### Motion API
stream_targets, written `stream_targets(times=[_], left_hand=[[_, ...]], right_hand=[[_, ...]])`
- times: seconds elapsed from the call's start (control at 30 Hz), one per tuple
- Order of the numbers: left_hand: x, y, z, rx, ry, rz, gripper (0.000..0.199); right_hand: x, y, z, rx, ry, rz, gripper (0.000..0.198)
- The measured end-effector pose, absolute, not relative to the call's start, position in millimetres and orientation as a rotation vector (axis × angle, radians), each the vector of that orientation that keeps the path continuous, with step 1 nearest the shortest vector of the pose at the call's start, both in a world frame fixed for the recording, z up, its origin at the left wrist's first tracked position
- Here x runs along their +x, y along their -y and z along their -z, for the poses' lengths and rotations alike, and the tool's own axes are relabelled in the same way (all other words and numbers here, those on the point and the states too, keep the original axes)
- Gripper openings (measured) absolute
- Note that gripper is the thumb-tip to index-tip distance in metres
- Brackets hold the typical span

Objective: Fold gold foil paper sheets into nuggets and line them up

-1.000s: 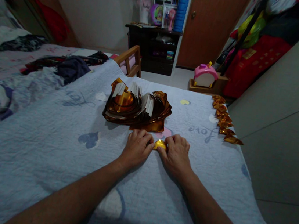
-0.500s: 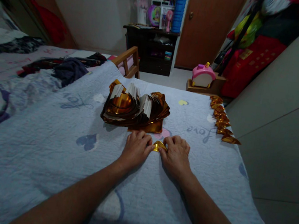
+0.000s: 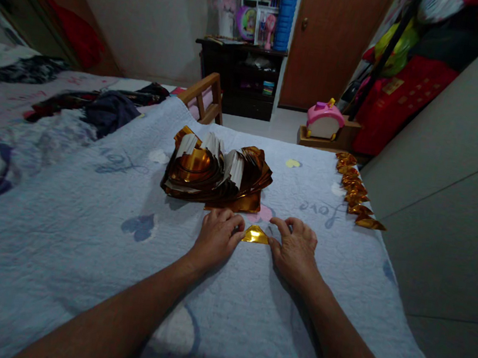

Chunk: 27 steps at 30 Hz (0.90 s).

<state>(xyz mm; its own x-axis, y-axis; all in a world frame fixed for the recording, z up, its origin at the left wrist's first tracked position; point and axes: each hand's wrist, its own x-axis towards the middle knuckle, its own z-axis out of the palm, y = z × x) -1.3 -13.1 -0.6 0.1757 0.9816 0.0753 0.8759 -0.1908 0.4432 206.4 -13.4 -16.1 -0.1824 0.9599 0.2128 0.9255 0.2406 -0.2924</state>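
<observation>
The gold triangle (image 3: 256, 235) is lying flat between both hands, left hand (image 3: 216, 238) and right hand (image 3: 297, 251) pressing its ends, fingers loosely spread.

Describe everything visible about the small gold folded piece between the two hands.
The gold folded piece is a small, shiny, foil-like paper folded into a flat triangle, apex pointing away from the person, long edge toward them. It lies flat on the pale blue quilt, just in front of the stack of gold sheets. The left hand meets its left corner with the thumb, and the right hand meets its right corner with its fingers spread. Finer creases are too small to tell.
</observation>
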Motion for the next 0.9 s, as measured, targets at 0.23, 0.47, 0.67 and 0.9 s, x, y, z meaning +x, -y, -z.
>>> stream_targets(times=[0.23,0.47,0.67,0.9], left_hand=[[-6,14,-1,2.157,-1.595,-0.623,0.017],[-7,13,2,2.232,-1.418,-0.712,0.023],[-6,14,3,2.266,-1.419,-0.686,0.028],[-5,13,4,2.261,-1.411,-0.676,0.028]], right_hand=[[211,13,15,-1.648,2.082,-0.250,0.034],[204,19,-1,-1.365,2.166,-0.429,0.029],[199,15,4,-1.359,2.290,-0.377,0.025],[200,7,8,-1.299,2.256,-0.373,0.016]])
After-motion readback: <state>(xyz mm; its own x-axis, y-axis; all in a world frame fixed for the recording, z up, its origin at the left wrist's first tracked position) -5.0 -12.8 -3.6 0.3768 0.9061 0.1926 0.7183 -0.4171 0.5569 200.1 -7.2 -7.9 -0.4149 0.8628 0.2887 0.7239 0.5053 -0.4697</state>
